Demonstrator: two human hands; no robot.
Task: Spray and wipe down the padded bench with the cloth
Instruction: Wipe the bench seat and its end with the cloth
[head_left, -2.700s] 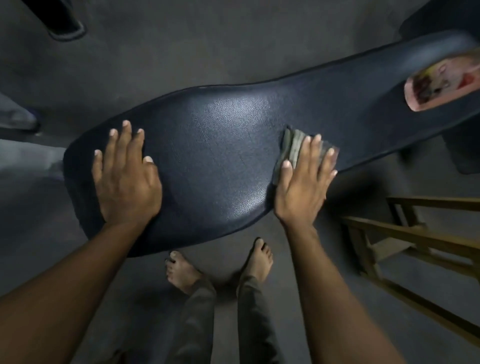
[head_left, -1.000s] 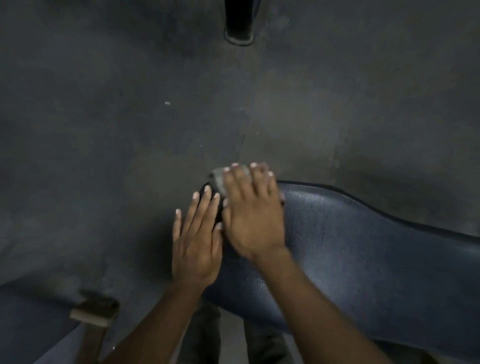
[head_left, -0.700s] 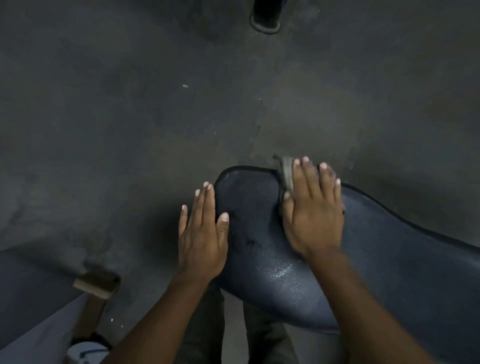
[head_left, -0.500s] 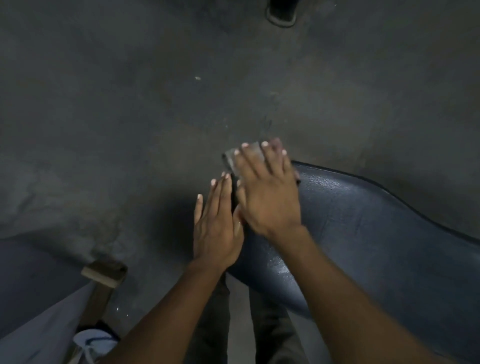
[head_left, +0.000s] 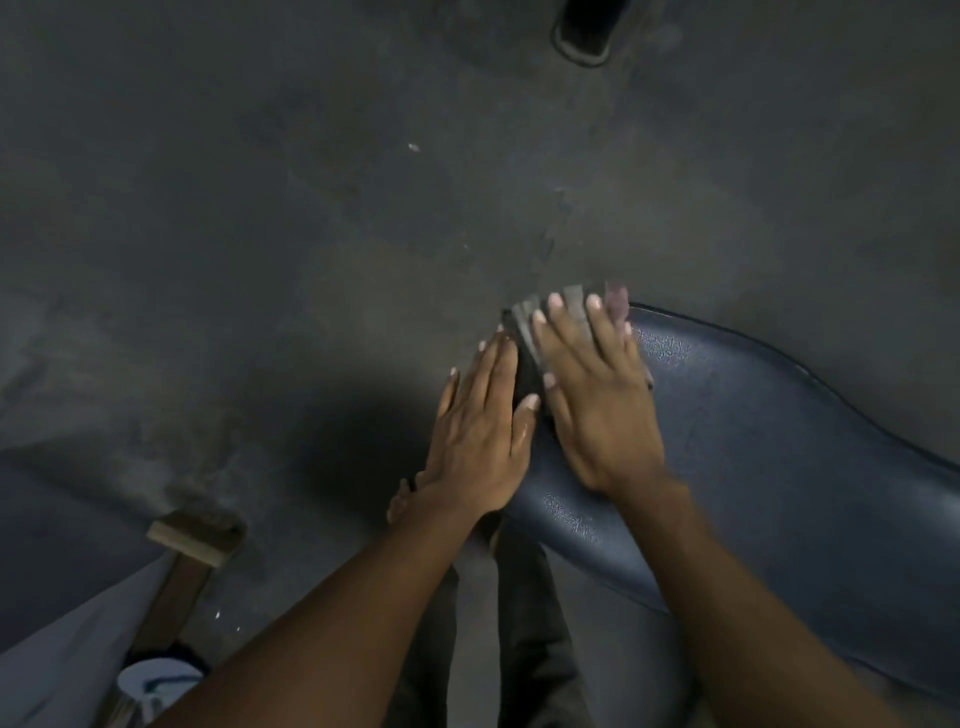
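The padded bench (head_left: 779, 467) runs in from the right edge of the view, dark blue with a grained, slightly glossy skin, and ends in a rounded tip near the middle of the frame. At that tip the right hand (head_left: 597, 395) lies flat, palm down, its fingers (head_left: 563, 332) spread and pressing the cloth (head_left: 535, 317) against the bench's end. The cloth is grey and folded (its layered edges fan out past the fingertips), and it overhangs the far-left corner of the tip, towards the floor (head_left: 260, 260). The hand does not curl round the cloth; it holds it by flat pressure only, and is a little blurred.

The left hand (head_left: 480, 441) rests just beside the right, also flat and empty, fingers straight and together, laid along the bench's left edge with the thumb almost touching the right hand. It grips nothing.

Below the hands, dark trouser legs (head_left: 524, 623) stand against the bench's near edge, and the toes of a bare foot (head_left: 402, 501) show beside the left wrist. The floor is dark grey and scuffed, with a small pale speck (head_left: 414, 147) far out. At the top edge stands a black post base (head_left: 584, 36). In the lower-left corner are a wooden piece (head_left: 182, 561) with a pale end, a grey surface (head_left: 57, 644) and a whitish object (head_left: 156, 680) too dim to identify. No label, brand or writing can be read anywhere.
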